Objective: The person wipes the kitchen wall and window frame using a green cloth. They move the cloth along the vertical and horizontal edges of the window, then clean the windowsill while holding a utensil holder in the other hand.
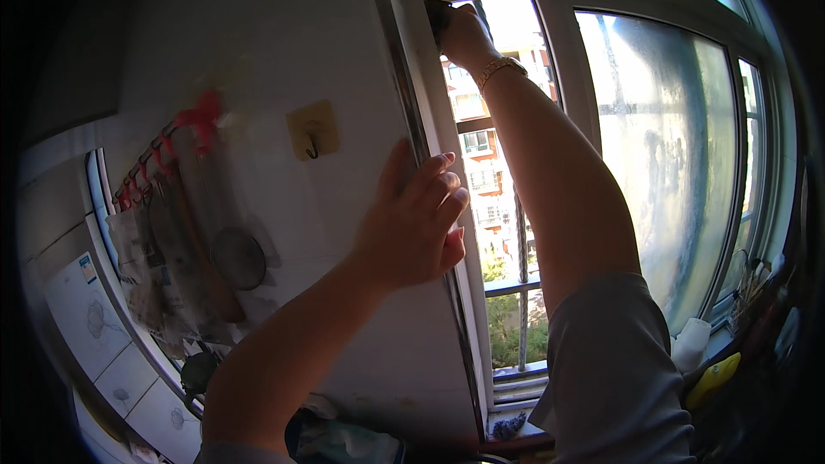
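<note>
My right hand (465, 35) reaches up to the top left corner of the open window section and holds a dark cloth or pad (438, 16) against the frame; its exact kind is hard to tell. A metal watch or bracelet (501, 69) is on that wrist. Lower down, my left hand (419, 222) rests on the metal-edged corner of the wall beside the window frame (474, 309), fingers partly bent and apart, with nothing seen in it. Through the opening, metal bars (521, 283) and a building show.
An adhesive hook (312, 131) is on the wall. Utensils, including a round ladle (238, 259), hang from a rail at left. Frosted sliding glass (664, 161) stands at right. On the sill are a dark scrubber-like clump (509, 425), a white cup (691, 343) and a yellow object (712, 381).
</note>
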Demonstrator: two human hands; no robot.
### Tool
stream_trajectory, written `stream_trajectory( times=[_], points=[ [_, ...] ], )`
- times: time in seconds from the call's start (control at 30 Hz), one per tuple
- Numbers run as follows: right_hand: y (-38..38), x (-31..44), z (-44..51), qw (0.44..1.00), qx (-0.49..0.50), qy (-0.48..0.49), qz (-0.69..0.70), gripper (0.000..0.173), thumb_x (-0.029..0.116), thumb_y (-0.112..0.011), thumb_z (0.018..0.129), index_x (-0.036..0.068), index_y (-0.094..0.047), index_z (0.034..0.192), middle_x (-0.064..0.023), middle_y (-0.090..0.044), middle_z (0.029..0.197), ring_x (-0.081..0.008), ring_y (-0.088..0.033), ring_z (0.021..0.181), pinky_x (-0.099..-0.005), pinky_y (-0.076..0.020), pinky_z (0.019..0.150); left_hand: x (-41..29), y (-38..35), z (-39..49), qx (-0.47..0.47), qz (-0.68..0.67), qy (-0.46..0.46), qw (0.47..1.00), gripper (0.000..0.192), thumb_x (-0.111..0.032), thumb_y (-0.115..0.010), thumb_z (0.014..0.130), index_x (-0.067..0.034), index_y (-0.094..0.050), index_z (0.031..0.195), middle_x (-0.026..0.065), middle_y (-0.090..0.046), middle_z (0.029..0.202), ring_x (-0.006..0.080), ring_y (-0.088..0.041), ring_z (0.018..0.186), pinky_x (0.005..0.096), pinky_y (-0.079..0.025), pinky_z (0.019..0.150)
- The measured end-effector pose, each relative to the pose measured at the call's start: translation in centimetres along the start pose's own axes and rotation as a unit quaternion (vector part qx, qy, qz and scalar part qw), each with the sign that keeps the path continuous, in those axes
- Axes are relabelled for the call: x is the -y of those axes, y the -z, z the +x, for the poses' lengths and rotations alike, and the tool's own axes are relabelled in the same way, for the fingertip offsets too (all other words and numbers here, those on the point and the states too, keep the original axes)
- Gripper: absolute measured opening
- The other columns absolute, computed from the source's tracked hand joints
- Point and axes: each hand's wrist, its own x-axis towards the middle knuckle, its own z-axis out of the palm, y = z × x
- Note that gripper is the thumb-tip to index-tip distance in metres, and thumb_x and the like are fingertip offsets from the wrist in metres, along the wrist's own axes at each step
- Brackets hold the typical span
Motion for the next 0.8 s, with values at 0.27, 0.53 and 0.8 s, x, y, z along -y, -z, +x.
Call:
stream_trajectory(
  times=[0.27, 0.53, 0.8],
  points=[
    [2.9, 0.4, -21.6, 0.990, 0.076, -0.071, 0.095, 0.030, 0.002, -0.068, 0.084, 0.002, -0.069, 0.114, -0.0163, -0.061, 0.104, -0.0333, -0.062, 0.103, -0.0385, -0.0514, 0.091, -0.4, 0.5, 0.7, 0.014, 0.026, -0.012, 0.999, 0.040, -0.019, -0.062, 0.074, -0.008, -0.057, 0.112, 0.0122, -0.053, 0.118, 0.0343, -0.047, 0.132, 0.0698, -0.024, 0.116],
    [1.9, 0.8, -9.1, 0.986, -0.069, -0.116, 0.094, 0.036, 0.011, -0.070, 0.086, 0.005, -0.070, 0.122, -0.0174, -0.064, 0.109, -0.0316, -0.063, 0.107, -0.0373, -0.0524, 0.094, -0.1, 0.3, 0.3, -0.003, 0.031, -0.009, 0.999, 0.039, -0.023, -0.065, 0.076, -0.010, -0.059, 0.112, 0.0088, -0.058, 0.117, 0.0286, -0.047, 0.134, 0.0691, -0.023, 0.117],
    [-1.0, 2.4, -29.1, 0.972, -0.074, -0.142, 0.170, 0.038, -0.006, -0.068, 0.076, 0.005, -0.073, 0.112, -0.0196, -0.060, 0.113, -0.0392, -0.057, 0.106, -0.0417, -0.0486, 0.095, -0.2, -0.1, 0.5, -0.009, 0.042, -0.014, 0.999, 0.040, -0.021, -0.062, 0.076, -0.010, -0.058, 0.115, 0.0096, -0.056, 0.115, 0.0310, -0.048, 0.132, 0.0696, -0.024, 0.117]
  ],
)
